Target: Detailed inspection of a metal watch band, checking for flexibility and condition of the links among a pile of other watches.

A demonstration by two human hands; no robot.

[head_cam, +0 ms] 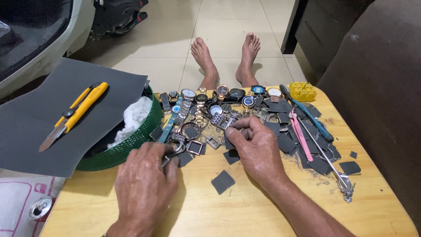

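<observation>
Both hands down in the watch-parts heap on the wooden surface.

I see the right hand pinching a small dark square by its edge, lifted for handling; the left hand closed on a metal watch piece, steadying it low. Beyond: a row of watches, dark cut squares, a green basket, a yellow knife on a grey sheet.

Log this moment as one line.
left hand: pinching metal watch part | right hand: pinching small dark piece | wooden table: watches, dark scraps

Silver watch case pinched at table's left; dark square beside it.
</observation>
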